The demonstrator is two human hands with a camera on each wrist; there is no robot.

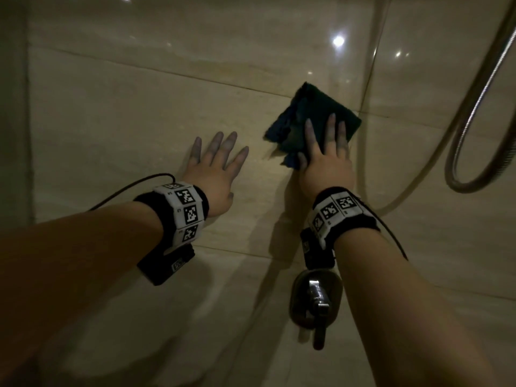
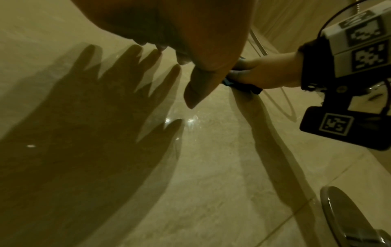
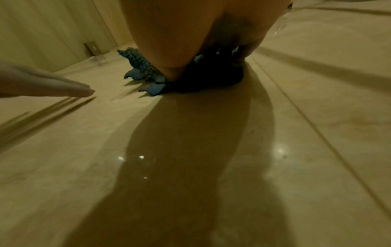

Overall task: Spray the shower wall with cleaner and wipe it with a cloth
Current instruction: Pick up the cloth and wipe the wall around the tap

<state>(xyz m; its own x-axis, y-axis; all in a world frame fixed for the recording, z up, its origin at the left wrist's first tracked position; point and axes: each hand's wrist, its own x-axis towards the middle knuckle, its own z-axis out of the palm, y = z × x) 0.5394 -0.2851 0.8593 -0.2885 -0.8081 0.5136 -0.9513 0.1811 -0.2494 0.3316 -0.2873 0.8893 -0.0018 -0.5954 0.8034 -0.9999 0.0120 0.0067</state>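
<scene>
A dark blue-green cloth (image 1: 307, 118) lies flat against the beige tiled shower wall (image 1: 139, 113). My right hand (image 1: 325, 157) presses it to the wall with straight, spread fingers over its lower half. In the right wrist view the cloth (image 3: 143, 70) bunches under the palm. My left hand (image 1: 215, 166) rests flat on the bare wall to the left of the cloth, fingers spread, holding nothing. In the left wrist view the left hand (image 2: 190, 55) hovers close over the tile and the cloth (image 2: 243, 86) peeks from under the right hand (image 2: 266, 73). No spray bottle is in view.
A chrome shower valve with a lever handle (image 1: 317, 300) juts from the wall below my right wrist. A metal shower hose (image 1: 480, 107) loops down at the right. The wall corner (image 1: 16, 107) runs along the left edge. Grout lines cross the tiles.
</scene>
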